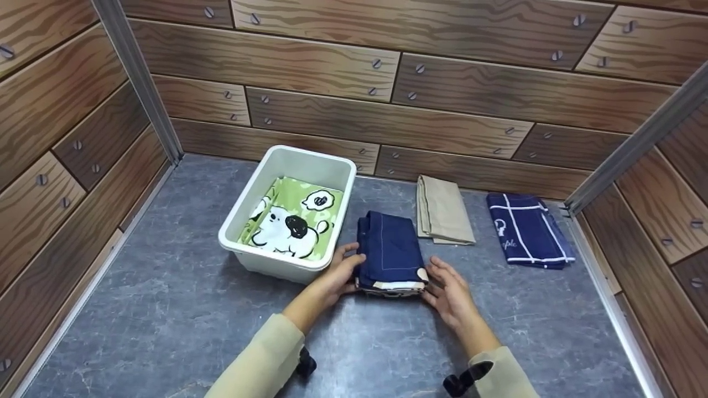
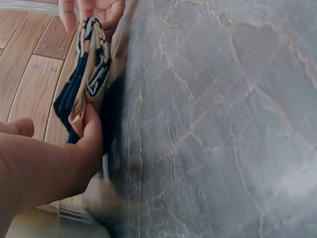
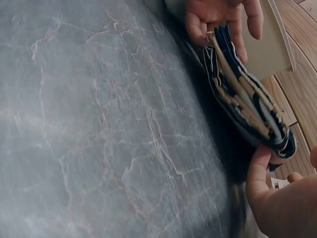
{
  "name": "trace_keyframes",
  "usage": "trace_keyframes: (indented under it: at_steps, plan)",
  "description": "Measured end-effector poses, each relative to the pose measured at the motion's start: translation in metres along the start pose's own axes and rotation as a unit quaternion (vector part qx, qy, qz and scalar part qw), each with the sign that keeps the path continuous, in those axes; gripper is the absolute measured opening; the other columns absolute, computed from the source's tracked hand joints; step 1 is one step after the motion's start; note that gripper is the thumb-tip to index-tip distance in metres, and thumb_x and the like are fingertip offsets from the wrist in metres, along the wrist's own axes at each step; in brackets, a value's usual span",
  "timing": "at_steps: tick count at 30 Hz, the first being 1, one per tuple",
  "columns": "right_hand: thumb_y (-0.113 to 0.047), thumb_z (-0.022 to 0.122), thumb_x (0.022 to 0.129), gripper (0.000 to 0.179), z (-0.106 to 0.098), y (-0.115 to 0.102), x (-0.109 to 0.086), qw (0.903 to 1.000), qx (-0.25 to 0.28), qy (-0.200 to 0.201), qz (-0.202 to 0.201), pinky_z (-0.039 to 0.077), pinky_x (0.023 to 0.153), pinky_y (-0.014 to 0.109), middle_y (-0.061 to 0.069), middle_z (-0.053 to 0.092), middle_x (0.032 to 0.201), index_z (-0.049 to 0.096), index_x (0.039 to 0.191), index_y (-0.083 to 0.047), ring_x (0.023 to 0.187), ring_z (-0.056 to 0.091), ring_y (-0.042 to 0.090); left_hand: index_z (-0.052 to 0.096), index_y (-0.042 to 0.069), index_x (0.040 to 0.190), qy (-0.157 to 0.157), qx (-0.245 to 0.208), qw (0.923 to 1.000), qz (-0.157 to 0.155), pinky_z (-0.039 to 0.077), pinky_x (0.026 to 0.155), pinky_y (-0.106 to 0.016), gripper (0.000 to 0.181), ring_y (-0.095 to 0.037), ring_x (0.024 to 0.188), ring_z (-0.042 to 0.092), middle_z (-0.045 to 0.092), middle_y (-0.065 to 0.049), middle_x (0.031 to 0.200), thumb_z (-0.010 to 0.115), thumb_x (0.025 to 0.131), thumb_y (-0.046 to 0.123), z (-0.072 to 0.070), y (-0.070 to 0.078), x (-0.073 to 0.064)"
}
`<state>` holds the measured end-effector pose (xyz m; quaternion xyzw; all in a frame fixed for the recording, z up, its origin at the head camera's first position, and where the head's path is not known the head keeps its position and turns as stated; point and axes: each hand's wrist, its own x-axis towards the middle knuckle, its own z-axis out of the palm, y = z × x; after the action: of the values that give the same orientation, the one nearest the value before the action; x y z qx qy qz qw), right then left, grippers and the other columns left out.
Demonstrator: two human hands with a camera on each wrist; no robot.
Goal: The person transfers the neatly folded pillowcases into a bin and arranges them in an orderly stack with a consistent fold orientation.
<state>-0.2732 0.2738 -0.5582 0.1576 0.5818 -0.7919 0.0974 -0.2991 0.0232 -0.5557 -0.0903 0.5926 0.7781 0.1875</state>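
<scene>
Three wood-print panel walls (image 1: pixel 354 77) stand around you, each running out of frame. Before you spreads one grey marbled tabletop (image 1: pixel 166 309), its near edge cut off. On it, left of your hands, sits one pale plastic bin (image 1: pixel 271 268); in it lies green dog-print cloth (image 1: pixel 296 226), at least one piece, with lower layers hidden from you and its pale lettering too broken up behind the dog to read. Your two pale sleeves (image 1: pixel 263 354) are cut off at the bottom of the head view. Far to the right rests one folded navy checked cloth (image 1: pixel 525 229), white-lined, its white script seeming to end in "ple", the rest too small to read. One folded navy bundle (image 1: pixel 392 249) is between your hands, just right of the bin, its near end showing layers of navy, tan and white; you cannot tell whether it touches the tabletop or sits slightly above its dark shadow. Beyond it to the right lies one folded beige cloth (image 1: pixel 444 209). Your left hand (image 1: pixel 338 273) grips the bundle's left side and your right hand (image 1: pixel 452 293) its right: each grip has the edge between its digits, one beneath the near corner, some fingertips hidden by fabric. Smallest are two black wrist mounts (image 1: pixel 306 365), one by each cuff.
</scene>
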Motion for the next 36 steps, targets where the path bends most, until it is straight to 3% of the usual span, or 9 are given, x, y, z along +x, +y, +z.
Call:
trace_keyframes:
  at_steps: [4, 11, 16, 18, 26, 32, 36]
  plan:
    - [-0.017, 0.043, 0.104, 0.054, -0.001, 0.0, -0.001, 0.9999, 0.01, -0.005, 0.008, 0.048, 0.09, 0.039, 0.016, 0.033, 0.152, 0.03, 0.155, -0.008, 0.105, 0.059, 0.019, 0.039, 0.012, 0.149, 0.0, -0.005, 1.0, 0.0, 0.058, 0.079, -0.039, 0.061, -0.025, 0.105, 0.062, 0.044, -0.016, 0.147, 0.06, 0.093, 0.026, 0.002, 0.001, 0.0]
    - [-0.016, 0.044, 0.103, 0.055, -0.004, 0.002, -0.002, 0.9996, 0.014, -0.022, 0.014, 0.052, 0.093, 0.043, 0.019, 0.036, 0.147, 0.029, 0.155, -0.005, 0.111, 0.058, 0.02, 0.037, 0.011, 0.149, -0.02, -0.046, 0.9987, -0.003, 0.059, 0.076, -0.046, 0.058, -0.027, 0.099, 0.067, 0.059, -0.021, 0.13, 0.057, 0.096, 0.025, 0.002, -0.002, 0.001]
    - [-0.017, 0.044, 0.104, 0.055, -0.006, 0.003, -0.002, 0.9993, 0.007, -0.031, 0.02, 0.052, 0.094, 0.044, 0.018, 0.04, 0.141, 0.029, 0.155, -0.007, 0.11, 0.06, 0.019, 0.038, 0.01, 0.149, -0.018, -0.047, 0.9987, -0.006, 0.058, 0.081, -0.047, 0.058, -0.027, 0.106, 0.062, 0.048, -0.02, 0.142, 0.056, 0.096, 0.025, 0.002, -0.004, 0.002]
    - [-0.018, 0.044, 0.104, 0.055, -0.007, 0.001, -0.002, 0.999, 0.002, -0.035, 0.026, 0.052, 0.095, 0.045, 0.02, 0.037, 0.146, 0.029, 0.156, -0.007, 0.11, 0.06, 0.022, 0.038, 0.011, 0.149, -0.019, -0.044, 0.9988, -0.008, 0.057, 0.082, -0.046, 0.059, -0.028, 0.109, 0.059, 0.044, -0.019, 0.146, 0.056, 0.096, 0.026, 0.001, -0.003, 0.003]
    - [-0.023, 0.048, 0.104, 0.058, -0.008, -0.004, 0.001, 0.9964, -0.025, -0.068, 0.044, 0.052, 0.095, 0.044, 0.019, 0.033, 0.155, 0.028, 0.157, -0.01, 0.112, 0.06, 0.023, 0.037, 0.015, 0.152, -0.049, -0.045, 0.9975, -0.023, 0.056, 0.078, -0.04, 0.061, -0.026, 0.107, 0.06, 0.047, -0.018, 0.143, 0.054, 0.096, 0.031, -0.002, 0.001, 0.006]
    - [-0.024, 0.052, 0.102, 0.058, -0.009, -0.001, -0.002, 0.9958, -0.033, -0.067, 0.053, 0.054, 0.093, 0.046, 0.017, 0.042, 0.148, 0.033, 0.155, -0.011, 0.111, 0.061, 0.023, 0.036, 0.017, 0.153, -0.069, -0.035, 0.9965, -0.032, 0.056, 0.079, -0.045, 0.061, -0.032, 0.113, 0.058, 0.036, -0.021, 0.15, 0.053, 0.096, 0.033, -0.007, -0.001, 0.003]
    - [-0.024, 0.049, 0.103, 0.058, -0.011, 0.001, -0.005, 0.9944, -0.05, -0.073, 0.058, 0.054, 0.092, 0.046, 0.019, 0.039, 0.149, 0.031, 0.156, -0.011, 0.113, 0.06, 0.024, 0.036, 0.021, 0.152, -0.078, -0.028, 0.996, -0.033, 0.057, 0.076, -0.047, 0.059, -0.033, 0.108, 0.06, 0.04, -0.02, 0.146, 0.053, 0.097, 0.032, -0.008, -0.002, 0.001]
